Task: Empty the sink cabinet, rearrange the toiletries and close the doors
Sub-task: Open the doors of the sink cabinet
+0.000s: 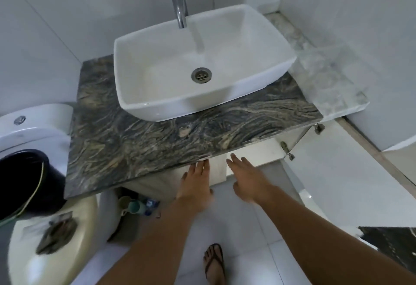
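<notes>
Sink cabinet [216,169] sits under the dark veined countertop [126,140], mostly hidden by its overhang; I go left to right; far left a black bucket [27,178] stands on the toilet [33,131], parked out of the way, I judge; low on the floor by the cabinet's left corner I see a cluster of toiletries [139,204], a teal cup and a small bottle among them, too blurred to list, probably taken out of the cabinet; left hand [195,183] reaches up to the left door [217,168] just under the counter edge, fingers flat and together, touching or nearly touching the panel, gripping nothing; right hand [245,176] hovers just beside it, fingers spread, empty, aimed at the gap where the right door [337,172] is swung wide on its hinges [287,150]; I cannot see inside, so I cannot tell whether it is empty; white basin [202,63] above is bare; my read: doors stage, left leaf near shut, right one yet to close.
</notes>
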